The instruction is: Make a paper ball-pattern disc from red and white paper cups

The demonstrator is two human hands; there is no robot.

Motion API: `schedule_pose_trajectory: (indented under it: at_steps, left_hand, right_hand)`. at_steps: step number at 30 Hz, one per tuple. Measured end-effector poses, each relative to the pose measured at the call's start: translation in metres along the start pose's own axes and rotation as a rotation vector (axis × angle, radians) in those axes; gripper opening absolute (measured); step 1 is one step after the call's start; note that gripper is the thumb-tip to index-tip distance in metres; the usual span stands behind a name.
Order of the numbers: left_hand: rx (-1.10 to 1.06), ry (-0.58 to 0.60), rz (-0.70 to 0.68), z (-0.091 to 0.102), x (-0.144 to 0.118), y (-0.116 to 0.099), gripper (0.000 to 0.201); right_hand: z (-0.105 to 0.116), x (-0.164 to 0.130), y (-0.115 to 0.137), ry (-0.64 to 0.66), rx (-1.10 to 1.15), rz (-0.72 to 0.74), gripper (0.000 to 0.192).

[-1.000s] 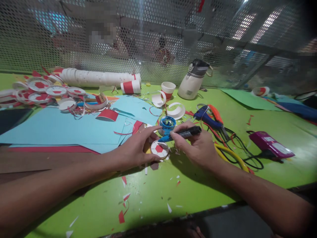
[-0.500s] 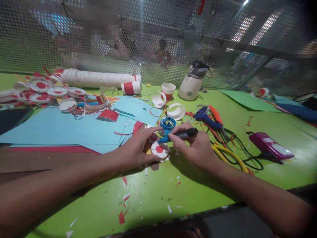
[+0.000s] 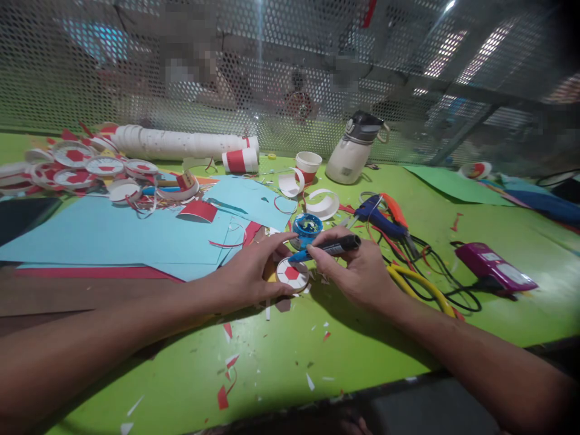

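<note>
My left hand point(image 3: 256, 269) grips a small round white disc point(image 3: 299, 281) by its side, thumb at the near edge and fingers at the far edge. The disc bears a red hexagon with dark lines running outward. In my right hand point(image 3: 357, 266) is a black and blue marker point(image 3: 333, 246), its tip at the disc's upper edge; whether it touches I cannot tell. Just behind the tip stands a small blue-rimmed tub point(image 3: 307, 225). Curled white paper strips point(image 3: 322, 204) lie beyond it.
Blue paper sheets point(image 3: 113, 232) and a heap of similar discs point(image 3: 75, 156) lie left. Behind are stacked white cups point(image 3: 181, 144), a red-and-white cup point(image 3: 309, 164) and a bottle point(image 3: 353, 148). A blue glue gun point(image 3: 378, 216), yellow-handled scissors point(image 3: 419, 289) and a purple power box point(image 3: 496, 266) lie right.
The marker and my right hand have shifted very slightly to the left. My left hand and the disc stay in place.
</note>
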State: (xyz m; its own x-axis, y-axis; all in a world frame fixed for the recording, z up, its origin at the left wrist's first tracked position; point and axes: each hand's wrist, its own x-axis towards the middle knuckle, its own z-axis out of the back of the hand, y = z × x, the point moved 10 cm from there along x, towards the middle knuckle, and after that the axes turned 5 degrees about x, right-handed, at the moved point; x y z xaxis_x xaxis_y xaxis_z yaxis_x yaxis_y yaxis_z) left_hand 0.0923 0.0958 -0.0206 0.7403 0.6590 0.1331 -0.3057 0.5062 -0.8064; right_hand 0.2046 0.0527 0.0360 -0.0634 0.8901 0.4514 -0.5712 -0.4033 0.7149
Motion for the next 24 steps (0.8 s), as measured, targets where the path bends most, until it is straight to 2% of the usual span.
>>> schedule_pose_trajectory:
  at_steps: [11,17,20,24]
  left_hand:
    - [0.011,-0.004,0.015,-0.001,0.0,-0.003,0.071]
    - [-0.129,0.049,-0.002,-0.005,-0.001,-0.004,0.071]
    - [-0.203,0.07,0.04,-0.007,-0.002,-0.003,0.072]
    - [-0.138,0.053,0.094,-0.005,-0.002,-0.001,0.073]
  right_hand:
    - [-0.008,0.001,0.012,0.11,-0.022,0.074,0.009]
    - [-0.011,-0.001,0.016,0.128,-0.028,0.094,0.007]
    - [-0.014,-0.003,0.019,0.151,-0.027,0.107,0.006]
    - [-0.012,-0.002,0.013,0.119,0.007,0.07,0.006]
